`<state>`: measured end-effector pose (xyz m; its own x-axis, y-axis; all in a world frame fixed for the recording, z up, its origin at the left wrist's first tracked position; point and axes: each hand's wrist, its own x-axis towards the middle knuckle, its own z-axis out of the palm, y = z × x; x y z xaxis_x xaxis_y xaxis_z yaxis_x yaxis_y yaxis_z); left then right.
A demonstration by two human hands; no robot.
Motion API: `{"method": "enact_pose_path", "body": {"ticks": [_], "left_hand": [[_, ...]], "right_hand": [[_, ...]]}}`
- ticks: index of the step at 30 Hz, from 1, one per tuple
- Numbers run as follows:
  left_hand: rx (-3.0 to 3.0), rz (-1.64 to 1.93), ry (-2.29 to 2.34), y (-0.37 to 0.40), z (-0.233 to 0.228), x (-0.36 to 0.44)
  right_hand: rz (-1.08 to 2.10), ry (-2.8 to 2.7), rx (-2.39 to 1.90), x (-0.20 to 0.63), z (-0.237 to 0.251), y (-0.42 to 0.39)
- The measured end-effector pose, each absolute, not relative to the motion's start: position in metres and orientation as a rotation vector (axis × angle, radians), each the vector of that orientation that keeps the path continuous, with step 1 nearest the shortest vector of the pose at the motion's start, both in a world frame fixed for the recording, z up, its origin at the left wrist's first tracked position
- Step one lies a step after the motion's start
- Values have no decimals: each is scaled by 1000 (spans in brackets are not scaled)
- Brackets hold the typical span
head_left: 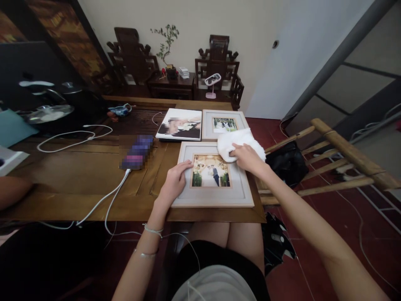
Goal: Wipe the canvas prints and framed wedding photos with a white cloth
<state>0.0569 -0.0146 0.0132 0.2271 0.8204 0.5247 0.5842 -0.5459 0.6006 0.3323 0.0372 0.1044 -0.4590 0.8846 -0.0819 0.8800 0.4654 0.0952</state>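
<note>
While a pale rectangular matted frame (213, 196) is being steadied under the flat, open left hand (174, 182), a soft white cloth (233, 144) is being gripped by the right hand (247, 159).

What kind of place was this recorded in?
Most likely a home living room: carved wooden chairs along the wall, a potted plant between them, and framed photos on a wooden table.

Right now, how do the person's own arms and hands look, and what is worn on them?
Both arms are bare, with no sleeves and no gloves. The left hand has two thin light bracelets on its wrist and forearm, one higher, one lower. The right hand shows no ring, watch or bracelet.
</note>
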Motion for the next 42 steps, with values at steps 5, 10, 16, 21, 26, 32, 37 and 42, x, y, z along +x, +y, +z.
{"method": "enact_pose_path", "body": {"ticks": [5,10,16,21,26,32,37,42], "left_hand": [[2200,1242,1322,-14,14,58],[2220,1214,1304,-12,16,57],[2254,1107,1272,-17,23,56],[2228,1095,1279,-18,25,57],[2296,942,1330,-21,24,56],[2301,878,1416,-20,19,57],[2138,888,1472,-14,16,60],[2032,945,1463,-13,16,62]], "right_hand": [[16,2605,1481,342,106,-3],[-152,2622,1343,336,119,-74],[-205,2568,1422,338,125,-58],[13,2600,1555,337,103,7],[166,2665,1508,334,90,-18],[-111,2599,1380,331,121,-97],[-208,2622,1326,307,126,-105],[-238,2849,1093,251,103,-92]]}}
